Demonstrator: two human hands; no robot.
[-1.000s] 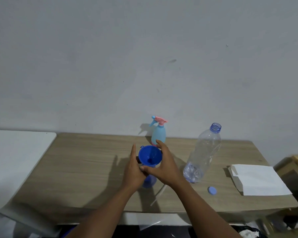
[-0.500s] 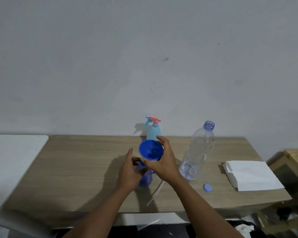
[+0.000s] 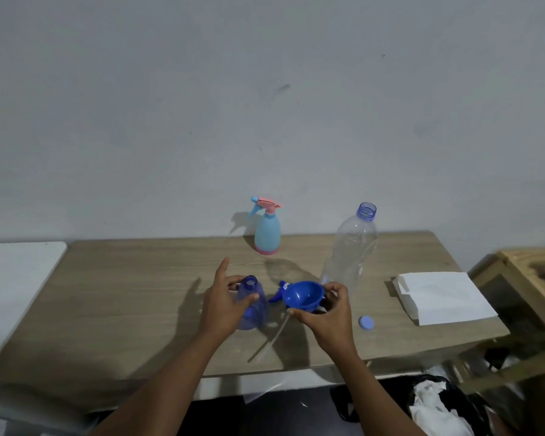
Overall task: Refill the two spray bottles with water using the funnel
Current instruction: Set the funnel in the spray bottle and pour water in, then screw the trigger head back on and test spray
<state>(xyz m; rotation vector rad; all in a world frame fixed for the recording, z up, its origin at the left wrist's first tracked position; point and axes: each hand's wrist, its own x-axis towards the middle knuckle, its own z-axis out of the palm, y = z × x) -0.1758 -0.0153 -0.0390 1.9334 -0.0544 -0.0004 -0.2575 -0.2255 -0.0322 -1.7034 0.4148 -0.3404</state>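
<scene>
My left hand (image 3: 222, 302) grips a clear blue spray bottle (image 3: 253, 305) that stands uncapped on the wooden table (image 3: 132, 303). My right hand (image 3: 329, 313) holds the blue funnel (image 3: 302, 295) by its rim, to the right of that bottle and off its neck. The bottle's blue spray head with its white tube (image 3: 269, 339) lies on the table behind and below the funnel. A light blue spray bottle (image 3: 267, 231) with a pink trigger stands capped at the back. A large clear water bottle (image 3: 353, 250) stands open to the right, almost empty.
The water bottle's blue cap (image 3: 366, 322) lies near the table's front right. A white paper bag (image 3: 442, 295) lies flat at the right end. A white surface (image 3: 10, 278) adjoins the table on the left, a wooden stool (image 3: 535, 272) on the right.
My right hand has lifted the funnel off the blue spray bottle's neck and carried it to the right. My left hand still holds the bottle.
</scene>
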